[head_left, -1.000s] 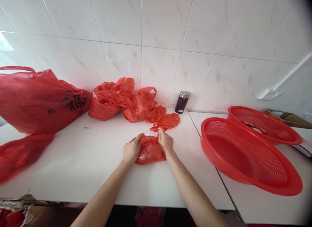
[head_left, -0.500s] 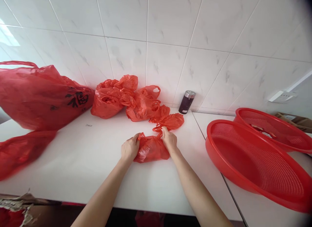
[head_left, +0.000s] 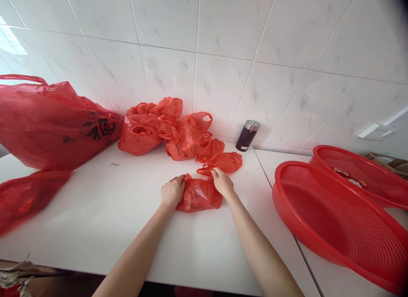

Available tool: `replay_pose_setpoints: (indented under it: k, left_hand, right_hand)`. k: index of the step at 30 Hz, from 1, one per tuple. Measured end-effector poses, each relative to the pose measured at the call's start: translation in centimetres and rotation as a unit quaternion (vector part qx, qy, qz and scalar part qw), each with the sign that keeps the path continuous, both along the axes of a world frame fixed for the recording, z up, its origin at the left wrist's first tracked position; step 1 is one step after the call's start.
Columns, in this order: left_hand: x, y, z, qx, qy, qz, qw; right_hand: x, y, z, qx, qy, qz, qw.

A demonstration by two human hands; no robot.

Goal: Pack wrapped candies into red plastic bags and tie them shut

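Note:
A small red plastic bag (head_left: 199, 195) with something inside rests on the white table, between my two hands. My left hand (head_left: 172, 191) is closed on its upper left edge. Fingers of my right hand (head_left: 222, 182) pinch the upper right edge. What the bag contains cannot be made out through the plastic. Just behind it lies another red plastic bag (head_left: 227, 161), close to my right fingertips. Farther back, several more filled red bags (head_left: 188, 139) are bunched against the tiled wall.
A large red bag (head_left: 57, 122) with black lettering stands at left, with another red bag (head_left: 30, 195) before it. A dark bottle (head_left: 247, 136) with a silver lid stands by the wall. Red perforated baskets (head_left: 318, 207) occupy the right. A torn cardboard box (head_left: 19, 275) sits below the table's front left.
Both hands keep their hold on the small bag, whose top looks drawn a little flatter and wider. The view has shifted slightly.

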State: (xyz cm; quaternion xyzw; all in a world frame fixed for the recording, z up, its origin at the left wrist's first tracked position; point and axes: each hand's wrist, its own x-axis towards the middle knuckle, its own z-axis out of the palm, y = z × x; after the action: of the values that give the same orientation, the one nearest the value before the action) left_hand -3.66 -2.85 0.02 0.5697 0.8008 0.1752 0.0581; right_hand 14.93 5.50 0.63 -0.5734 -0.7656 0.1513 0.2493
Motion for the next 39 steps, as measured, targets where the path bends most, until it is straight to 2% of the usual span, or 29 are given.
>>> replay_pose_setpoints:
  k: [3, 6, 14, 17, 22, 26, 30, 32, 34, 37, 39]
  left_hand:
    - [0.0, -0.1, -0.2, 0.005, 0.006, 0.004, 1.000]
    - [-0.1, 0.0, -0.3, 0.006, 0.011, 0.009, 1.000]
    - [0.0, 0.2, -0.5, 0.012, -0.005, 0.020, 1.000]
    - [0.0, -0.1, -0.4, 0.023, -0.031, 0.031, 0.999]
    - [-1.0, -0.8, -0.2, 0.060, -0.105, 0.091, 0.988]
    - [-1.4, -1.2, -0.3, 0.112, -0.186, 0.136, 0.967]
    - [-1.2, -1.5, -0.6, 0.163, -0.274, 0.145, 0.937]
    - [-1.6, -1.7, -0.1, 0.181, -0.306, 0.139, 0.924]
    - [-2.4, -2.1, 0.9, 0.196, -0.321, 0.128, 0.918]
    - [-3.0, -3.1, 3.2, 0.233, -0.297, 0.111, 0.919]
    - [-2.2, -3.3, 4.5, 0.254, -0.260, 0.072, 0.929]
  right_hand:
    - [-1.2, -1.5, 0.5, 0.001, 0.012, 0.032, 0.999]
    - [-2.0, -2.6, -0.2, 0.003, 0.024, 0.057, 0.998]
    - [-1.8, -2.3, -2.3, 0.023, 0.066, 0.037, 0.997]
    - [-1.7, -2.3, -2.6, 0.031, 0.109, 0.005, 0.994]
    - [-0.9, -1.9, -2.8, 0.036, 0.222, -0.104, 0.969]
    - [-0.6, -1.5, -2.7, 0.022, 0.301, -0.152, 0.941]
    - [-0.4, -1.4, -2.8, 0.010, 0.369, -0.171, 0.914]
    - [-0.2, -1.3, -2.8, -0.001, 0.403, -0.166, 0.900]
    - [0.0, -1.4, -2.7, -0.014, 0.438, -0.147, 0.887]
    - [0.0, -1.6, -2.6, -0.032, 0.485, -0.102, 0.868]
    - [0.0, -1.7, -2.5, -0.046, 0.508, -0.070, 0.857]
